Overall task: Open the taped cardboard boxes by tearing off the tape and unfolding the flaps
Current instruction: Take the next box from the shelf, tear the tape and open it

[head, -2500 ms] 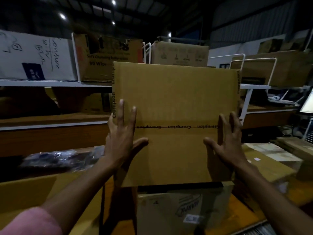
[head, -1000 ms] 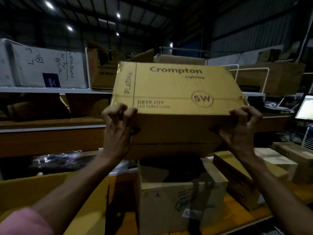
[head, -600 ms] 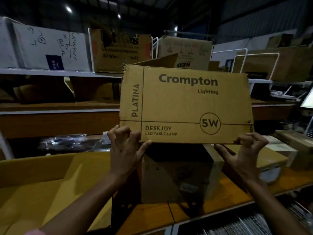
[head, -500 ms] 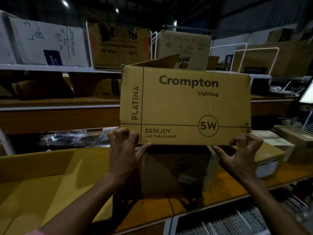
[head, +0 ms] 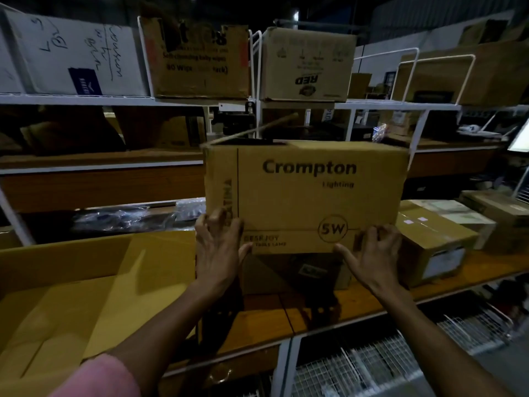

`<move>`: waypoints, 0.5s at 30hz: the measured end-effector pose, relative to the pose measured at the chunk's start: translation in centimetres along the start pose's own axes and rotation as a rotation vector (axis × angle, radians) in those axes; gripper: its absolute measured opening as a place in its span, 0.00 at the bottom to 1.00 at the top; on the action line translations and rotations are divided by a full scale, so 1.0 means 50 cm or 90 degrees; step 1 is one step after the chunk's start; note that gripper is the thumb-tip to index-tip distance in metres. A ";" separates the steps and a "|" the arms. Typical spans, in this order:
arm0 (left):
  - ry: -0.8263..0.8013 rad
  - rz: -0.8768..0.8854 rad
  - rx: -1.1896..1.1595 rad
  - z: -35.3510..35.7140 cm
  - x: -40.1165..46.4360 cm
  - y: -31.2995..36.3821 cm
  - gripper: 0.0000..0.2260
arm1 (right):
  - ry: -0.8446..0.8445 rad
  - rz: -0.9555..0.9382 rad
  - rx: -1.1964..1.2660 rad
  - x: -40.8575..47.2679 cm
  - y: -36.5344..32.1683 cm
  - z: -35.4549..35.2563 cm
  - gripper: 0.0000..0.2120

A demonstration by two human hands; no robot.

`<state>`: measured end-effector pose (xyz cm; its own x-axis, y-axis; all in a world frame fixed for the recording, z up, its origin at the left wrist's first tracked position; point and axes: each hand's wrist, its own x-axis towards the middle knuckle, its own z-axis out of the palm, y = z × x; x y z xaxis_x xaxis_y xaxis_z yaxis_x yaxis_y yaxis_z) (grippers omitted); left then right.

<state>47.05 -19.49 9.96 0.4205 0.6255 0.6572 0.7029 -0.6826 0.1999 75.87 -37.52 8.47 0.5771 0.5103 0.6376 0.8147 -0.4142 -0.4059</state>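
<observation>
Handling a brown lamp box [head: 306,196], printed side facing the camera, held or steadied at its lower edge above the wooden shelf [head: 309,308]. Resting, it seems, on a darker, smaller box [head: 294,272] beneath it, though the contact line sits in shadow and cannot be told for sure.

Left hand [head: 219,247] curled around the lower left corner, fingers bent onto the front face, thumb tucked under the bottom edge. Right hand [head: 369,253] spread against the lower right corner, fingers bent onto the face, thumb stretched along the bottom edge. Gripping, or only pressing: cannot tell for certain.

One top flap [head: 249,131] already standing up at the back left corner, dark gap below it, so probably past the tape stage on that side. No tape visible from here; contents hidden.

Step in hand, as a judgement: setting or turning the box so the top comes within reach. Next move likely calls for shifting both hands up to the top edge, folding the remaining flaps outward, and keeping the lower box from sliding.

Large open carton [head: 57,285] at the left edge of the shelf, inside apparently bare cardboard. Sealed boxes [head: 435,242] along the right end of the shelf, apart from the lamp box. More cartons [head: 306,61] on the white rack above.
</observation>
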 end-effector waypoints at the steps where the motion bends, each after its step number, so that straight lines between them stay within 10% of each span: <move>1: -0.013 -0.005 0.010 0.007 0.003 0.003 0.26 | -0.017 0.006 -0.007 0.002 0.001 0.014 0.33; 15: -0.011 -0.052 0.080 0.055 0.048 0.046 0.27 | -0.013 -0.083 -0.081 0.055 -0.091 0.099 0.28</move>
<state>51.26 -18.54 9.98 0.3682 0.6838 0.6300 0.8006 -0.5777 0.1591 74.03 -30.52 8.84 0.4687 0.5805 0.6659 0.8699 -0.4343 -0.2337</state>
